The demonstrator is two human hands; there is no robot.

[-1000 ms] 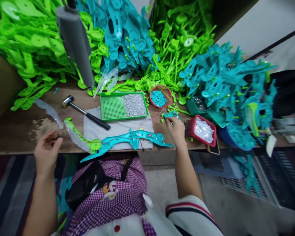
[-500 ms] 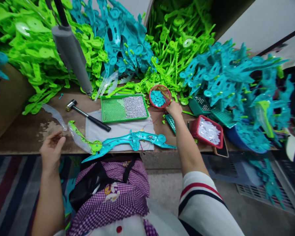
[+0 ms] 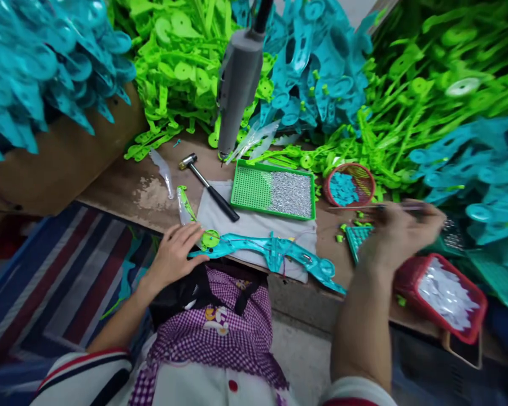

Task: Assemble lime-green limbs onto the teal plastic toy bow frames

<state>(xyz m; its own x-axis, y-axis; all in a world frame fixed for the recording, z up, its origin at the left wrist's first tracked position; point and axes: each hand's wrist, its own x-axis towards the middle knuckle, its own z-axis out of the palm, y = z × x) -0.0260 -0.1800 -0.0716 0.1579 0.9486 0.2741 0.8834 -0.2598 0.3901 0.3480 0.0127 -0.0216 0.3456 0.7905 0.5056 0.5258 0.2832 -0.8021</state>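
Observation:
A turquoise plastic toy bow [image 3: 245, 243] lies along the bench's front edge, with a green wheel [image 3: 210, 239] and a green-and-clear limb [image 3: 186, 206] at its left end. My left hand [image 3: 175, 254] is on that end, fingers over the limb and thumb on the near side. To the right, my right hand [image 3: 400, 228] is raised and closed, slightly blurred. From it a thin, straight, string-like line [image 3: 351, 207] runs leftward past the red basket [image 3: 369, 183] of small turquoise pieces. What the fingers grip is partly hidden.
A hammer [image 3: 214, 192] and a green tray [image 3: 275, 213] of metal pins lie behind the bow. A grey power screwdriver [image 3: 239, 79] hangs above. On the right stands a red container [image 3: 410, 279] of white pieces. Green parts [image 3: 182, 67] and turquoise parts [image 3: 305, 62] pile up behind.
My right hand has left the red basket's rim and moved right. My left hand has moved from beside the clear piece onto the bow's left end. The view has turned left.

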